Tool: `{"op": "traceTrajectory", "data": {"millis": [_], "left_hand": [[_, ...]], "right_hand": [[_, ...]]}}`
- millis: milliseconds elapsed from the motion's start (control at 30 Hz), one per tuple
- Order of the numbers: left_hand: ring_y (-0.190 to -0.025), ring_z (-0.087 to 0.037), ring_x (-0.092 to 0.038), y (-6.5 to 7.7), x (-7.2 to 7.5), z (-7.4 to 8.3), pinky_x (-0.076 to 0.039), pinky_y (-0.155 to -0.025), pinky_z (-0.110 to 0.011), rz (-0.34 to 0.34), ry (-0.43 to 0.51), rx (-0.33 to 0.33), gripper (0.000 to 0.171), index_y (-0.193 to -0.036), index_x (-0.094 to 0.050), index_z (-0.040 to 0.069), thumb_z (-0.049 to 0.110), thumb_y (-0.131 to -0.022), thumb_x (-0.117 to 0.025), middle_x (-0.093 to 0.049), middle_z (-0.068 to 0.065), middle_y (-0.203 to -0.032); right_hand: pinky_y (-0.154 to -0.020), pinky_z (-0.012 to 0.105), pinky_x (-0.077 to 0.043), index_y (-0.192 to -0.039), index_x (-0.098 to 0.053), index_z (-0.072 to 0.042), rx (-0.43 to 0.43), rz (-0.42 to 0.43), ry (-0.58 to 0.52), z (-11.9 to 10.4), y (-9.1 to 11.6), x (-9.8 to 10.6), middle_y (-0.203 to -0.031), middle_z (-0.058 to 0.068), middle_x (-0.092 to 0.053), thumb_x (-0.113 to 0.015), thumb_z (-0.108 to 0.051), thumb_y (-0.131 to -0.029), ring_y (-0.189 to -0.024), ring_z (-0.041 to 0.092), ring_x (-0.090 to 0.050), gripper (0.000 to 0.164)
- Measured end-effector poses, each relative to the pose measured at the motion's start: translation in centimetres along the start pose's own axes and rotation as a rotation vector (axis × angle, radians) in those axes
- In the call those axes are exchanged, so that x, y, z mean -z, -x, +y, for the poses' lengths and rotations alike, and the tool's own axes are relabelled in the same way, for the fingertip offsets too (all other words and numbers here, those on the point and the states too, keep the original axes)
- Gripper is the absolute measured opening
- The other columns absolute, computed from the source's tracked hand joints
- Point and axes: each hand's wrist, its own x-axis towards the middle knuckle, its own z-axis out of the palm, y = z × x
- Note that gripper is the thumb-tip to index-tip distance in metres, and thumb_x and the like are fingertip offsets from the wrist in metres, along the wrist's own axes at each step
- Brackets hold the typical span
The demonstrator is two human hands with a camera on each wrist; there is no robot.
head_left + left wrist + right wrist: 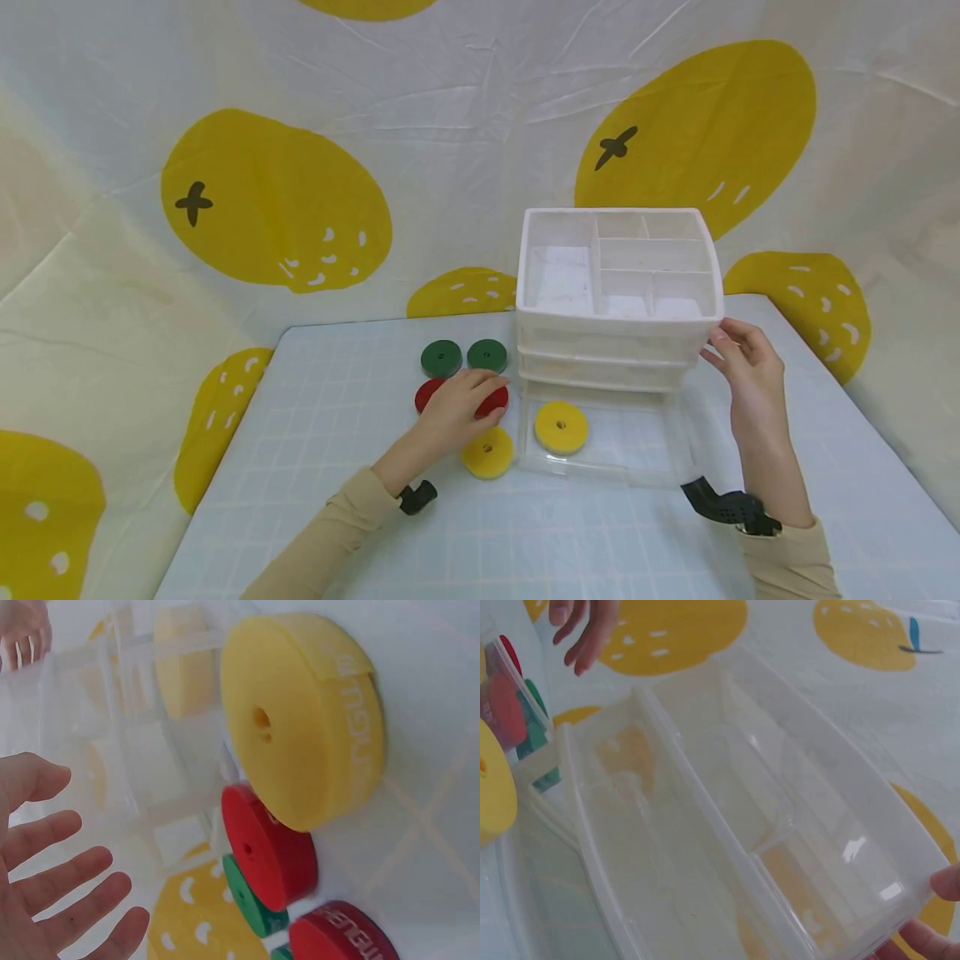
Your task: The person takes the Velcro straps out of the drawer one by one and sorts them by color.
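Observation:
Over two red rolls of wound band my left hand hovers with loosely spread fingers. The left wrist view shows it apart from the rolls, holding nothing. A yellow roll lies on the table just in front of that hand. My right hand touches the right side of a white drawer organizer, with fingertips near its upper front corner. The organizer's clear bottom drawer is pulled out. Inside it, at the left, lies another yellow roll.
Two green rolls lie behind the red ones, left of the organizer. Several compartments divide the organizer's top tray. A patterned cloth hangs behind the table.

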Motion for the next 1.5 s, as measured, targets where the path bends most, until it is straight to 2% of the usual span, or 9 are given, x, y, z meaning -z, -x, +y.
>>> {"op": "traceTrajectory", "data": {"millis": [300,500,867,1167,1500], "left_hand": [[-0.117,-0.017,-0.054,-1.6,-0.2,2.0,-0.052,-0.094,-0.034,-0.078,-0.029,-0.137,0.046,-0.134,-0.055,0.019,0.034,-0.091,-0.063,-0.057,0.001,-0.132],[-0.125,-0.015,-0.049,-2.8,-0.9,2.8,-0.048,-0.101,-0.035,-0.17,-0.029,-0.168,0.049,-0.137,-0.051,0.023,0.035,-0.091,-0.063,-0.054,0.005,-0.136],[-0.127,-0.013,-0.049,-4.7,-1.9,4.2,-0.043,-0.107,-0.036,-0.304,-0.068,-0.267,0.048,-0.137,-0.051,0.026,0.036,-0.091,-0.063,-0.054,0.006,-0.137],[-0.124,-0.014,-0.048,-5.7,-3.1,4.9,-0.043,-0.104,-0.032,-0.388,-0.176,-0.395,0.049,-0.137,-0.051,0.029,0.038,-0.09,-0.064,-0.053,0.006,-0.135],[-0.135,-0.017,-0.041,-6.5,-3.9,5.4,-0.04,-0.11,-0.038,-0.453,-0.251,-0.437,0.058,-0.141,-0.045,0.034,0.042,-0.087,-0.066,-0.045,0.003,-0.147]], "right_hand": [[-0.077,0.005,-0.049,-0.119,-0.057,-0.015,0.012,0.001,-0.019,0.0,0.0,0.0,-0.111,-0.008,-0.055,-0.064,-0.031,-0.09,-0.104,0.004,-0.057,0.034],[-0.079,0.006,-0.049,-0.121,-0.055,-0.015,-0.003,-0.006,-0.012,0.0,0.0,0.1,-0.114,-0.009,-0.055,-0.065,-0.035,-0.089,-0.106,0.005,-0.056,0.039],[-0.082,0.008,-0.049,-0.122,-0.055,-0.016,-0.011,-0.007,0.01,0.0,-0.1,0.1,-0.115,-0.01,-0.054,-0.065,-0.038,-0.088,-0.107,0.004,-0.055,0.041],[-0.08,0.007,-0.049,-0.122,-0.055,-0.016,-0.003,-0.014,-0.002,0.0,0.0,0.1,-0.115,-0.01,-0.054,-0.065,-0.037,-0.089,-0.107,0.005,-0.055,0.04],[-0.079,0.006,-0.049,-0.121,-0.056,-0.015,0.015,-0.015,-0.004,0.1,0.1,0.1,-0.114,-0.009,-0.055,-0.065,-0.035,-0.09,-0.106,0.005,-0.056,0.038]]}}
